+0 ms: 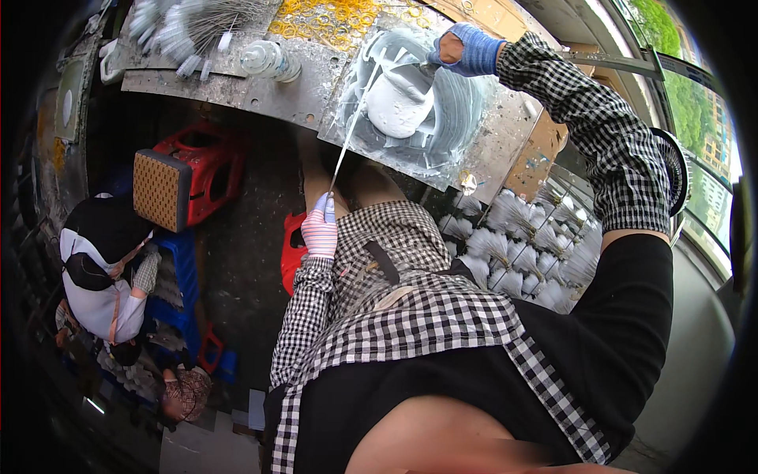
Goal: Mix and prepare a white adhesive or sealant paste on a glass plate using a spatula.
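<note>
My left hand [320, 227], in a striped glove, pinches the lower end of a thin white-coated wire stick [347, 134] that slants up across the bench edge onto a paste-smeared board [458, 118]. My right hand [466, 49], in a blue glove with a checked sleeve, is closed on a scraper tool [422, 67] at the board's far side. The tool touches a mound of white paste [397, 107] in the board's middle.
A grey metal bench [237, 87] carries a clear bottle [268, 59], a bundle of white-tipped sticks [189, 28] and yellow rings [332, 20]. Red stools [209, 170] stand below. More white-tipped sticks [521, 245] lie lower right. A seated person [103, 268] works at left.
</note>
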`<state>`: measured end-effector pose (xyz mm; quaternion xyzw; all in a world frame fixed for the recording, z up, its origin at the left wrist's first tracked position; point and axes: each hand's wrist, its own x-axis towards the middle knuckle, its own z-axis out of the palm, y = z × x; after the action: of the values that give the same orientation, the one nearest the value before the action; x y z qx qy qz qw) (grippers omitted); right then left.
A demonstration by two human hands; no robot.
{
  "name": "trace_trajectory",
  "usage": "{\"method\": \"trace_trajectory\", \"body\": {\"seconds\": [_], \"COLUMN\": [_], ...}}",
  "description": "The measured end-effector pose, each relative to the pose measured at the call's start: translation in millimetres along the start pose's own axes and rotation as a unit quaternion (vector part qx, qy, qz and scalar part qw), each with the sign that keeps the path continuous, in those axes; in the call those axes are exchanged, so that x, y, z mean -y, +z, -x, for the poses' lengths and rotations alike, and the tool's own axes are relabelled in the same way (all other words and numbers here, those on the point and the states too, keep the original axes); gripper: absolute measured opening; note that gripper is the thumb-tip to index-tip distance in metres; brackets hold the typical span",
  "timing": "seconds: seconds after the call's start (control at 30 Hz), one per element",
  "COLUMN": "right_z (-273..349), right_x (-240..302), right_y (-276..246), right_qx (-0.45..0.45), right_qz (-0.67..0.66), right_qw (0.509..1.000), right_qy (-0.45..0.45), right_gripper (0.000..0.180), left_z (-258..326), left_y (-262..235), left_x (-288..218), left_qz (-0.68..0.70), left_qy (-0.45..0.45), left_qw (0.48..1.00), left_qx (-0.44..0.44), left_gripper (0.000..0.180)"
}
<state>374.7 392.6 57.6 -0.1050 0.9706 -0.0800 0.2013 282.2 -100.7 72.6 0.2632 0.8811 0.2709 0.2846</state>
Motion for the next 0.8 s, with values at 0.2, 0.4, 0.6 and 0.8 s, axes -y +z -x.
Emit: {"method": "trace_trajectory", "body": {"seconds": [0.2, 0.4, 0.6, 0.8], "right_z": [38, 86, 51, 35], "right_x": [79, 96, 131, 132], "right_y": [-27, 16, 16, -17], "right_qx": [0.003, 0.084, 0.056, 0.069], "right_qz": [-0.034, -0.067, -0.155, -0.185], "right_qw": [0.992, 0.954, 0.922, 0.904], "right_qy": [0.120, 0.280, 0.350, 0.380], "right_gripper": [0.013, 0.014, 0.019, 0.027], "left_z": [4, 3, 3, 12], "left_y": [-5, -9, -13, 6], "left_x": [-5, -33, -59, -58], "left_qz": [-0.028, -0.018, -0.016, 0.002], "left_qy": [-0.037, -0.088, -0.096, -0.067], "left_qw": [0.998, 0.987, 0.978, 0.980], "left_qx": [0.043, 0.135, 0.184, 0.187], "left_gripper": [0.027, 0.034, 0.036, 0.030]}}
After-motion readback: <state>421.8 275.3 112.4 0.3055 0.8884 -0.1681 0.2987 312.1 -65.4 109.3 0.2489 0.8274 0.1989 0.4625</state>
